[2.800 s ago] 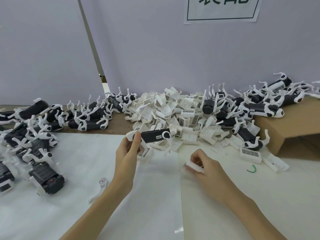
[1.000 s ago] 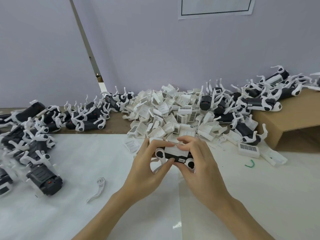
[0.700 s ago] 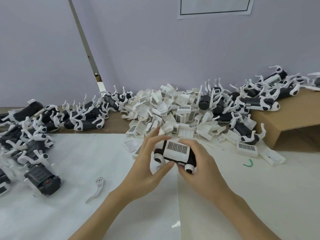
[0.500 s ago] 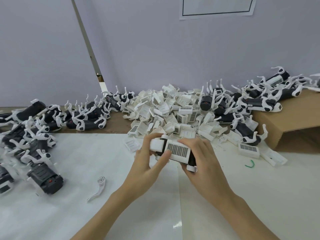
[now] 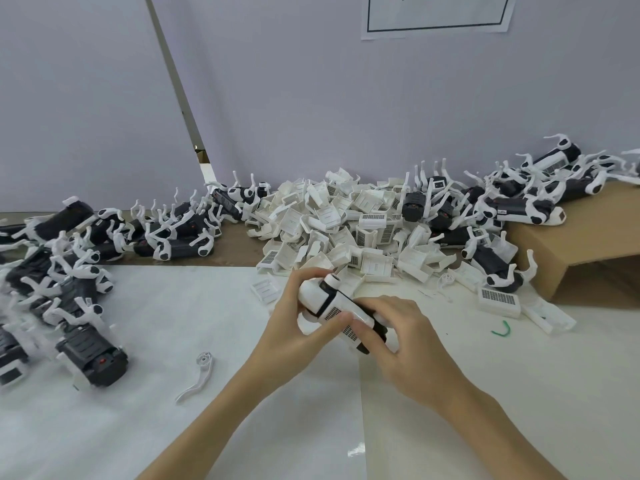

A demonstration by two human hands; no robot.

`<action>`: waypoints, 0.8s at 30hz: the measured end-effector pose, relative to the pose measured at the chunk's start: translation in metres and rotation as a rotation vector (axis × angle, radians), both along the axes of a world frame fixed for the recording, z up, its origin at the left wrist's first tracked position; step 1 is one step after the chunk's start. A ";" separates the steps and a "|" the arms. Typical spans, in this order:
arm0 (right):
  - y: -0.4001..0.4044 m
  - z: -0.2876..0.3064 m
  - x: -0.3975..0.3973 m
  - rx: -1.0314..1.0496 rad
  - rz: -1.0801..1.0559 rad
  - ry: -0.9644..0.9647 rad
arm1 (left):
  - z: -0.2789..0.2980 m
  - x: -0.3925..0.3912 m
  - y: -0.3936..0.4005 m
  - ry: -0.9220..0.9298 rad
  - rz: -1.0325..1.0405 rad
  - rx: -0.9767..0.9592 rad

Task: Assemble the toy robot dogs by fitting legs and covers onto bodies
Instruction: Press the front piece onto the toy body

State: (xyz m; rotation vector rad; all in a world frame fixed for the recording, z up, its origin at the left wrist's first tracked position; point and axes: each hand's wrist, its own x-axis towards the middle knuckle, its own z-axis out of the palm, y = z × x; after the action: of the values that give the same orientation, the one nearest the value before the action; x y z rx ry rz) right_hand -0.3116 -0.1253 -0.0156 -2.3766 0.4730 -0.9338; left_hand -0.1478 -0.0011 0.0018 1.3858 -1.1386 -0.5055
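The tabletop (image 5: 485, 393), covered in white sheet, carries everything here, and the heap of white covers (image 5: 346, 223) at its far middle serves as the landmark. To the left of that heap and to its right lie assembled dogs (image 5: 176, 244) with black bodies and white legs, some of those on the right resting on a cardboard box (image 5: 588, 244). Just in front of the heap, held clear of the tabletop, is the toy dog body (image 5: 332, 310) being worked on: black core, white cover with a barcode label, one round white hip joint showing at its far end.

The left hand (image 5: 294, 327) wraps the rounded white end, its fingers curled over the top and the thumb pressed along the labelled cover. The right hand (image 5: 408, 344) grips the near end, its fingers (image 5: 374, 303) curled over the cover and black core. Both hands are closed on the one piece.

It looks like light, hard moulded plastic, stiff and rather smooth, so it probably snaps together and could slip under a squeeze. The sturdy body ends seem the sound place to hold; thin legs probably bend or crack if levered.

Well in front and left of the heap lies a loose white leg (image 5: 197, 375), and to the front right a small green wire tie (image 5: 501, 330).
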 end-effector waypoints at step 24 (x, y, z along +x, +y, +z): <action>0.009 0.016 0.005 0.691 0.113 -0.067 | 0.003 0.003 -0.003 0.188 -0.022 0.012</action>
State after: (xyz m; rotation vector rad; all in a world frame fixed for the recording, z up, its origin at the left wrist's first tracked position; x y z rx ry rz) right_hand -0.3069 -0.1158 0.0004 -1.7204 0.5254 -0.6558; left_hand -0.1450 -0.0038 0.0052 1.3079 -1.0003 -0.6450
